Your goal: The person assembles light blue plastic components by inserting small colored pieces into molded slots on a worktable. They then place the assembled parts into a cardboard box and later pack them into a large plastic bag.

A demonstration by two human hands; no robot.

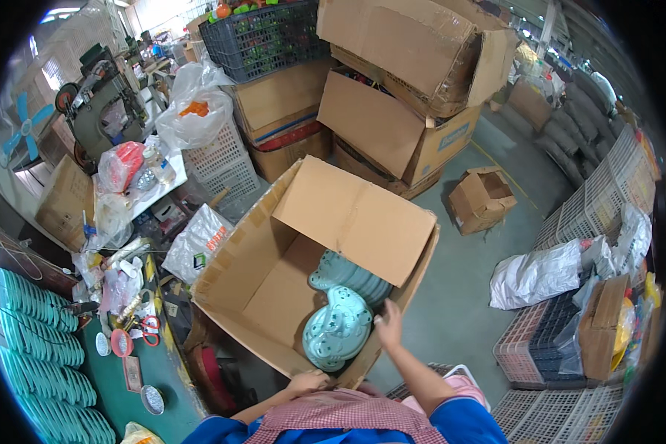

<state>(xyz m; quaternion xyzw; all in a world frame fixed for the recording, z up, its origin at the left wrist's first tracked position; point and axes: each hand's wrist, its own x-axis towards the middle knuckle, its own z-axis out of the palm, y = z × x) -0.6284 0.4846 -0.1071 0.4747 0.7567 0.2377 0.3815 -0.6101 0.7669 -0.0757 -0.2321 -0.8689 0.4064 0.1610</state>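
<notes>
A large open cardboard box stands right in front of me. My left hand is closed over its near rim. My right hand lies at the right-hand rim, fingers curled over the edge beside the contents. Inside the box is a rounded teal plastic piece with small star-shaped marks. Behind it, a row of similar teal pieces stands packed together, partly hidden by the folded-in far flap.
To the left, a green worktable carries rows of teal pieces, red scissors and small bowls. Stacked cartons and a dark crate rise behind the box. A small carton sits on the floor; crates line the right.
</notes>
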